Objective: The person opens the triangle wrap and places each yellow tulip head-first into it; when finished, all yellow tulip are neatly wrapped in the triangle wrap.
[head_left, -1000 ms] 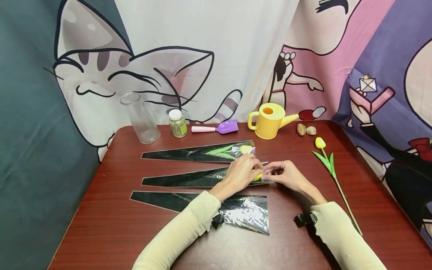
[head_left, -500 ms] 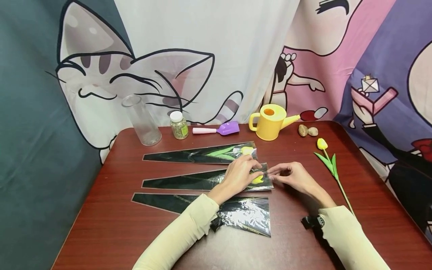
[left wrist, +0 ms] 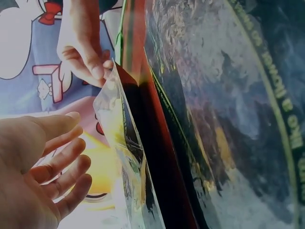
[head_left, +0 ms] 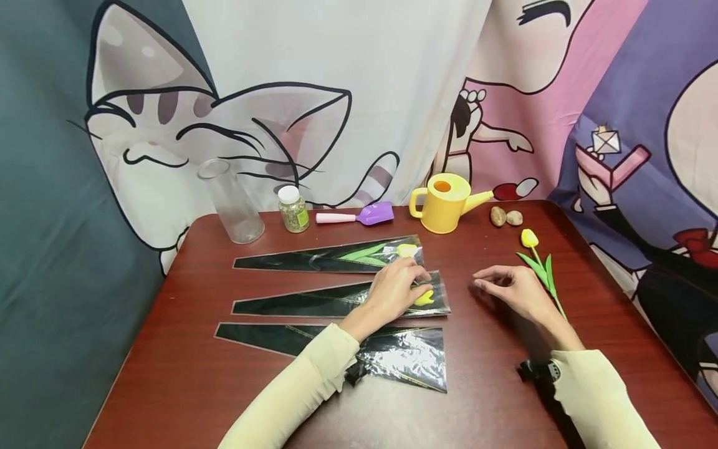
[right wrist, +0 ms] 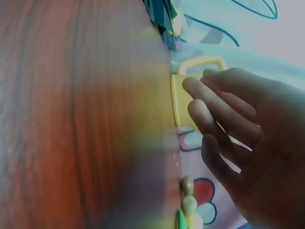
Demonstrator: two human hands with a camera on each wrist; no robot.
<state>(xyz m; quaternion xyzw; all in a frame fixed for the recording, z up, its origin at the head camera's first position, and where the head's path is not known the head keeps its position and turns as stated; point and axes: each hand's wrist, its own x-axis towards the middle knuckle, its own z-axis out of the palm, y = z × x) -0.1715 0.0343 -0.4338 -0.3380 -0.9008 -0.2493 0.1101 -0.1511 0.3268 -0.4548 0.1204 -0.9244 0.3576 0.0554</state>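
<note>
My left hand (head_left: 391,287) lies over the middle flower sleeve (head_left: 303,300), a long tapered black and clear wrapper with a yellow tulip head (head_left: 424,298) showing at its wide end. In the left wrist view the fingers (left wrist: 64,164) are spread and loosely bent beside the sleeve's clear edge (left wrist: 114,102). My right hand (head_left: 518,288) is over the table to the right of that sleeve, fingers loosely bent, with nothing between them. Behind it, partly covered by the wrist in the head view, lies a loose yellow tulip (head_left: 529,238) with green leaves.
A sleeve with a tulip inside (head_left: 314,257) lies farther back; another sleeve (head_left: 404,355) lies nearer. Along the back edge stand a clear vase (head_left: 238,209), a jar (head_left: 294,212), a purple scoop (head_left: 374,214), a yellow watering can (head_left: 443,206) and stones (head_left: 498,216).
My right hand has let go of the middle sleeve's wide end and moved right, toward the loose tulip. The sleeve's end now lies flatter. My left hand has stayed over the sleeve.
</note>
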